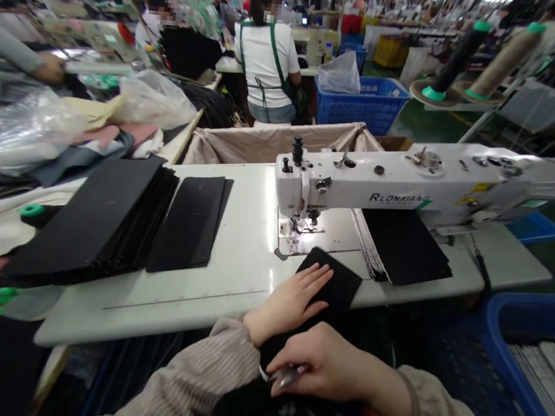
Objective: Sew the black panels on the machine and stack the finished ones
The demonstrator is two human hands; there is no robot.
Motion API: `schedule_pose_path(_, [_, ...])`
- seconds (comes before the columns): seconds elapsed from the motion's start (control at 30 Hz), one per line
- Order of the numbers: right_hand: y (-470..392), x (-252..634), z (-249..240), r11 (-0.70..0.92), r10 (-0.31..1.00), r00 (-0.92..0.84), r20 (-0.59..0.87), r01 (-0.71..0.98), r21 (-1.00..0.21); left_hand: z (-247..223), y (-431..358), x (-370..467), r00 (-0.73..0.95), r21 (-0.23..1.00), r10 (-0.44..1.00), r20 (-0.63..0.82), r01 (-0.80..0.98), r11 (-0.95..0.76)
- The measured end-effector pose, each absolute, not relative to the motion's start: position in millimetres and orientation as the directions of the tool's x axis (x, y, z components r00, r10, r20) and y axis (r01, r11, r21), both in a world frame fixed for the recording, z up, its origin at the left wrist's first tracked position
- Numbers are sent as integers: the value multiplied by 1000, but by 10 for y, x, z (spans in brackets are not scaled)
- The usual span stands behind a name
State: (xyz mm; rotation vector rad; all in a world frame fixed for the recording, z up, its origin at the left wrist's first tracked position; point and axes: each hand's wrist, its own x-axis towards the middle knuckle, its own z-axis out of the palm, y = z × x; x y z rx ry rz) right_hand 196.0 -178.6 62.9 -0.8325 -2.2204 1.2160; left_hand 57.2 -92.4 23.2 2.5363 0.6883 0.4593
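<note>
My left hand point(293, 300) lies with fingers outstretched on a black panel point(341, 281), which overhangs the table's front edge. Close to my body, my right hand point(332, 362) is closed around small metal thread snips point(286, 378), whose blades are partly hidden by the fingers. Just beyond the panel stands a white sewing machine point(357, 182), its needle area lit. To the right, a stack of black panels point(403, 248) rests under the machine arm. On the left side of the table are a thin pile of black panels point(189, 223) and a thicker pile point(96, 218).
A blue crate point(499, 344) with pale pieces stands at the lower right. Thread cones point(463, 59) rise behind the machine. Green-handled scissors point(2, 300) lie at the far left. Beyond a cloth-lined bin point(263, 145), a person in a white shirt point(268, 58) faces away.
</note>
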Motion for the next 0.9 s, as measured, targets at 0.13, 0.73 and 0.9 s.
schedule_pose_path(0.13, [-1203, 2039, 381, 347, 873, -463, 153, 371, -861, -126, -1009, 277, 734, 355, 661, 154, 584, -730])
schedule_pose_path(0.73, [-513, 2250, -56, 304, 952, -291, 88, 922, -238, -7, -251, 47, 619, 262, 769, 159, 725, -637])
schedule_pose_path(0.9, [-491, 2227, -38, 316, 949, -309, 64, 933, -172, -8, -123, 122, 650, 302, 743, 158, 685, -663])
